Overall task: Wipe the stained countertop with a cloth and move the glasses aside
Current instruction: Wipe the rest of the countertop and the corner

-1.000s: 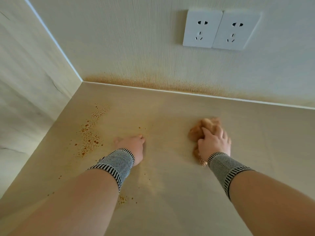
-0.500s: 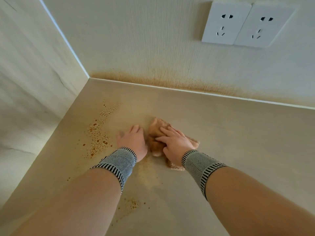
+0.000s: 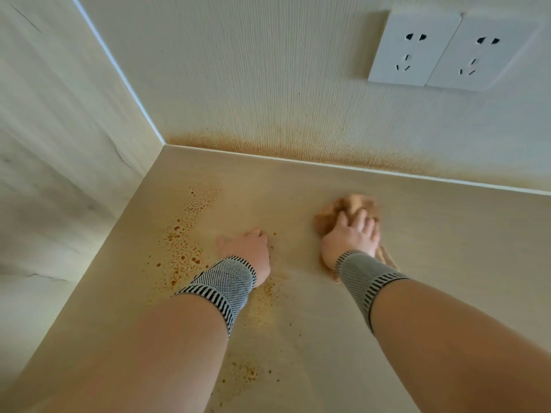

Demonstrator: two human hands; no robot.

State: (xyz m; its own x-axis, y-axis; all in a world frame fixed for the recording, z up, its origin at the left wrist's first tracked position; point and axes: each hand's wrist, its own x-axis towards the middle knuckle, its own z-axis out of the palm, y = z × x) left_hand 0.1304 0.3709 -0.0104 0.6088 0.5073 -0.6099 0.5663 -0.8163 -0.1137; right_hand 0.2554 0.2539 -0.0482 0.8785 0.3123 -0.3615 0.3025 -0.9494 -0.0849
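The beige countertop [image 3: 447,263] fills the lower part of the view and meets the back wall [image 3: 268,70] at 12 o'clock and a side wall [image 3: 59,144] at 9 o'clock. A brown stain band [image 3: 268,147] runs along the bottom of the back wall. Two white wall sockets [image 3: 447,52] sit side by side at 1 o'clock.

Two bare arms reach in from 6 o'clock, each with a striped grey wristband [image 3: 223,281]. The right hand [image 3: 350,239] lies on top of the bunched orange-brown cloth [image 3: 343,210] and presses it onto the countertop. Its fingers are spread and bent a little over the cloth. Half a second ago the cloth and this hand were right beside the left hand. Now they are off toward 3 o'clock, well apart from it.

The left hand [image 3: 247,248] has stayed in about the same place. It rests on the countertop with its fingers curled under, and it holds nothing.

Brown spots [image 3: 185,239] dot the countertop at 9 o'clock from the left hand, same as before. A smaller patch of specks [image 3: 247,372] lies between the two arms toward 6 o'clock.
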